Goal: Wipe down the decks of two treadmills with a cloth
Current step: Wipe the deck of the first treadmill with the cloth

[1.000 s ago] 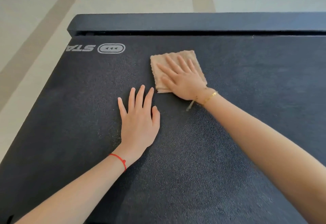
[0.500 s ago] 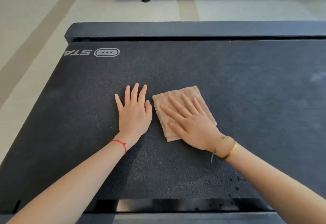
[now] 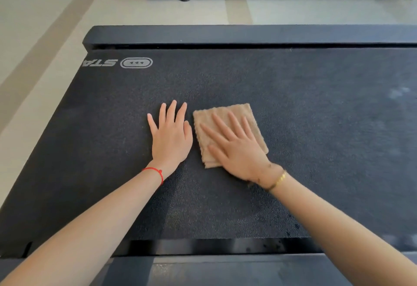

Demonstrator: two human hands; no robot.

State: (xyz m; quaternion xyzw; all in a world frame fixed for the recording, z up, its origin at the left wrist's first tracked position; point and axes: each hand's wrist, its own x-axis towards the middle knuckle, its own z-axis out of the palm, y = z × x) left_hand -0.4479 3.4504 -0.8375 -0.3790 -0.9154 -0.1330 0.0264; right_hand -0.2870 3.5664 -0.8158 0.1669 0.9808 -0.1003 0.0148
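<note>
The cloth lies on the treadmill deck, under the right hand, just right of the left hand.

Both forearms are bare, with no sleeves in view. A thin red string bracelet with a small knot circles the left wrist, lower centre of the frame; a slim gold chain bracelet circles the right wrist

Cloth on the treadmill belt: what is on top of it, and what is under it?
The right hand presses flat on the cloth. Under it lies the belt; that covered patch cannot be seen.
</note>
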